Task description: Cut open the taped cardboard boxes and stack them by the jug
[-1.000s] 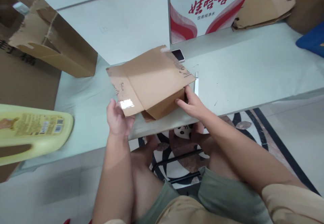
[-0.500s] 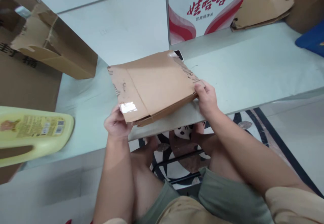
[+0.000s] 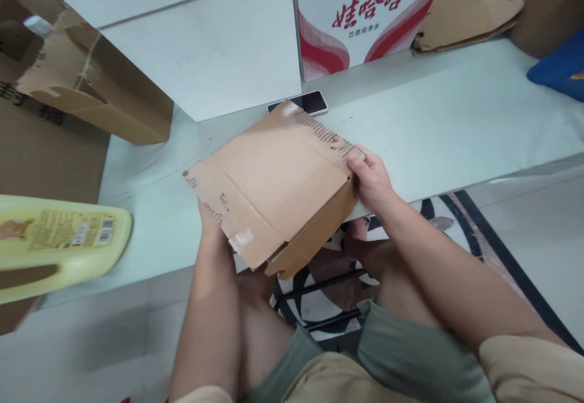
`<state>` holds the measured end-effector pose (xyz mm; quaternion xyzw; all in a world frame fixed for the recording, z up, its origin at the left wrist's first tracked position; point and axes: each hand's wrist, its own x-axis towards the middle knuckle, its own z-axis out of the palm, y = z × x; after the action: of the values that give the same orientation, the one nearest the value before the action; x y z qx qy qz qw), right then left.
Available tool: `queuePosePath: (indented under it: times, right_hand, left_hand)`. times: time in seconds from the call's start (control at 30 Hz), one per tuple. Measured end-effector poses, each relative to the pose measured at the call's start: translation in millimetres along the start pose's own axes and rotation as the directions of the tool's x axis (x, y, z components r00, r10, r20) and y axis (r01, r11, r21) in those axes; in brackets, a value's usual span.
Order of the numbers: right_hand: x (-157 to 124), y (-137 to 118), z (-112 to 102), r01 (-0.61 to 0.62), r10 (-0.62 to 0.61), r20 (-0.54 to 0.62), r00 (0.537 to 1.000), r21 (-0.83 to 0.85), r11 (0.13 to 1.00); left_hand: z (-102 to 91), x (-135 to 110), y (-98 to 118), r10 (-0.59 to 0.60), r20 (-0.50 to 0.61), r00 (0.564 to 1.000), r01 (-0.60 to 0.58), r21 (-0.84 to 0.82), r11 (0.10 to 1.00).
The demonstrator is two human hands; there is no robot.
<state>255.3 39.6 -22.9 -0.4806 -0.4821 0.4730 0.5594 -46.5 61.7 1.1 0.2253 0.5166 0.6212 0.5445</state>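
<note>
Step in hand, prob.: handling/tilting a tan, flattish, torn-edged cardboard box [image 3: 278, 178], held over near edge of pale-green, cloth-covered table [image 3: 456, 111]. R hand [image 3: 373, 177]: grip clamped on box's R corner, thumb on top. L hand [image 3: 210, 217] mostly hidden at box's L side; can't tell its grip. Next move likely calls for firm R hold, L support, care w/ brown cardboard near-side flap [image 3: 310, 233].

single view, head-worn. camera faces forward and steeply down over the wearer's lap [image 3: 406, 348], near above the cardboard [image 3: 278, 172]. table [image 3: 456, 105] crosses mid-frame, front edge rising rightward; upper border cuts the red-and-white carton [image 3: 369, 44]; floor [image 3: 104, 324] at lower left.
</note>
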Motion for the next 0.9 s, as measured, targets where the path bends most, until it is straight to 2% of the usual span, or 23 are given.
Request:
queuePosePath:
  times: [0.1,0.2,0.27,0.3,0.33,0.4,0.47,0.53,0.63,0.7,0.73,0.8,0.9]
  right_hand:
    - [1,-1,-4,-0.009,-0.004,-0.070,0.998,-0.184,0.983]
    - [4,0,-9,0.045,-0.116,-0.191,0.975,-0.341,0.939]
    - [8,3,-12,0.060,-0.167,-0.283,0.945,-0.351,0.935]
    - [9,4,-13,0.042,-0.135,-0.302,0.944,-0.296,0.954]
    - [9,5,-14,0.004,-0.064,-0.286,0.956,-0.204,0.979]
    - [8,5,-13,-0.126,0.123,-0.134,0.983,-0.010,0.992]
    - [3,3,-10,-0.272,0.268,0.054,0.962,0.073,0.960]
    - [-3,-1,-6,-0.362,0.347,0.139,0.927,0.096,0.927]
    - [-7,-8,0,-0.369,0.353,0.114,0.929,0.175,0.913]
    - [-8,-11,3,-0.341,0.332,0.077,0.940,0.214,0.915]
    - [-8,-13,4,-0.336,0.330,0.067,0.942,0.219,0.916]
    - [-10,-15,7,-0.349,0.341,0.071,0.937,0.209,0.914]
    - [-16,-18,11,-0.358,0.350,0.074,0.934,0.199,0.912]
  left_hand:
    - [10.1,-10,9,0.068,-0.090,0.994,-0.071,-0.027,0.997]
    - [15.3,-20,15,0.091,-0.060,0.994,-0.096,-0.095,0.991]
    - [14.5,-22,18,0.111,-0.013,0.994,-0.112,-0.185,0.976]
    - [13.3,-21,18,0.129,0.004,0.992,-0.125,-0.228,0.966]
    - [12.0,-20,19,0.146,0.013,0.989,-0.138,-0.263,0.955]
    - [10.3,-16,17,0.152,0.026,0.988,-0.138,-0.299,0.944]
    - [11.3,-15,15,0.137,0.039,0.990,-0.120,-0.297,0.947]
    - [15.0,-18,14,0.149,0.085,0.985,-0.119,-0.283,0.952]
    - [22.3,-28,16,0.235,0.222,0.946,-0.163,-0.301,0.939]
    - [25.5,-33,16,0.245,0.301,0.922,-0.158,-0.286,0.945]
    - [26.3,-34,15,0.214,0.304,0.928,-0.136,-0.257,0.957]
    - [26.8,-31,12,0.108,0.232,0.967,-0.062,-0.197,0.978]
    - [27.7,-24,9,0.017,0.130,0.991,0.013,-0.224,0.974]
